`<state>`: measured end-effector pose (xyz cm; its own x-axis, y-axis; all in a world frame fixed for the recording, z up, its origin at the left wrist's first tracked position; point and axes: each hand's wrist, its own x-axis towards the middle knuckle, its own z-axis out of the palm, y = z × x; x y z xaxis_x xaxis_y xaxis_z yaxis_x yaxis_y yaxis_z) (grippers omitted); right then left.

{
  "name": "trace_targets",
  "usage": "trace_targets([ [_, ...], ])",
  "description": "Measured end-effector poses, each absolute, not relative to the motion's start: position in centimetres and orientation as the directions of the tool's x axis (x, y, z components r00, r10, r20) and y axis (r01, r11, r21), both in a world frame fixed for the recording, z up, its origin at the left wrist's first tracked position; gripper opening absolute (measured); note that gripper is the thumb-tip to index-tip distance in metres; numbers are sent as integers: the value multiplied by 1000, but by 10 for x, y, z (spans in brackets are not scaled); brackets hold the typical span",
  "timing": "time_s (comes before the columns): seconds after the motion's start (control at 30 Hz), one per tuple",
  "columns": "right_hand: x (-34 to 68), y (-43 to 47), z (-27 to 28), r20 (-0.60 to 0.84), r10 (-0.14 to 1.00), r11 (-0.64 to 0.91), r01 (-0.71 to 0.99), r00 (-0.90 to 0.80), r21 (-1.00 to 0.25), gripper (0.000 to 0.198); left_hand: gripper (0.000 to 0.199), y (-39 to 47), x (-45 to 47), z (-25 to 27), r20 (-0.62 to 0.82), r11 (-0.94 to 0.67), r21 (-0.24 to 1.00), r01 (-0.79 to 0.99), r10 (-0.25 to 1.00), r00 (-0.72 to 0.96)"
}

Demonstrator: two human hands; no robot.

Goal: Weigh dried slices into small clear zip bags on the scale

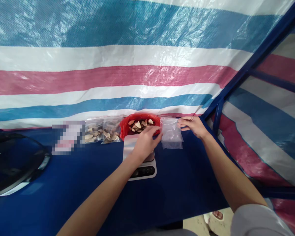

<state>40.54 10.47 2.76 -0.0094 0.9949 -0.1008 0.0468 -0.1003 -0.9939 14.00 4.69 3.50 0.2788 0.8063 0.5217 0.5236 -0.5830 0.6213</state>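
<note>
A clear plastic bag (172,135), flat and seemingly without contents, hangs between my two hands. My right hand (193,126) pinches its upper right edge. At the bag's left edge, the fingers of my left hand (147,140) are closed together on the plastic. That hand reaches over a white digital kitchen scale (151,173) and hides part of its plate. Just behind the scale sits an open red bag (124,129) filled with dried, pale brown slices (138,125). My left hand covers part of its right side.
Two clear bags of dried slices (92,133) (111,135) lie left of the red bag. A blurred-out packet (68,136) is farther left. A round dark object (14,164) stands on the blue table (88,183). Striped tarp (113,78) hangs behind; a blue frame (236,82) rises right.
</note>
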Motion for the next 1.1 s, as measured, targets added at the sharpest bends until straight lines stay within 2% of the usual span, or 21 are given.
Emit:
trace_targets([
  [0.07,413,114,27,-127,992,-126,72,-17,-989,37,19,45,146,33,583,-675,490,552,724,368],
  [0.13,419,123,25,-148,989,-145,95,-18,-985,33,20,45,153,30,576,-735,365,572,661,481],
  [0.3,424,137,20,-181,983,-181,140,17,-973,25,20,44,173,24,382,-794,141,592,595,707],
  [0.43,420,146,14,-160,986,-165,173,45,-971,22,21,43,180,17,254,-804,54,592,584,771],
  [0.6,408,159,2,-84,996,-88,247,25,-965,22,24,44,178,9,234,-783,14,621,607,760],
  [0.67,407,161,0,-14,1000,-16,340,8,-940,25,24,45,177,8,234,-773,7,634,617,751],
  [0.73,409,159,2,81,997,74,523,-11,-849,25,25,45,177,8,225,-766,6,642,627,746],
  [0.8,410,151,10,187,982,141,739,-21,-659,23,26,45,179,8,205,-762,11,648,636,744],
  [0.87,408,138,18,285,958,119,871,25,-476,26,26,46,180,6,188,-759,21,650,642,744],
  [0.97,396,114,22,375,921,239,911,-103,-336,31,26,46,183,3,189,-758,31,652,645,740],
  [1.03,384,102,16,391,881,387,882,-267,-269,32,27,46,184,1,195,-758,33,652,644,740],
  [1.1,375,95,7,378,861,439,873,-340,-215,32,28,47,184,-1,200,-760,29,650,641,741],
])
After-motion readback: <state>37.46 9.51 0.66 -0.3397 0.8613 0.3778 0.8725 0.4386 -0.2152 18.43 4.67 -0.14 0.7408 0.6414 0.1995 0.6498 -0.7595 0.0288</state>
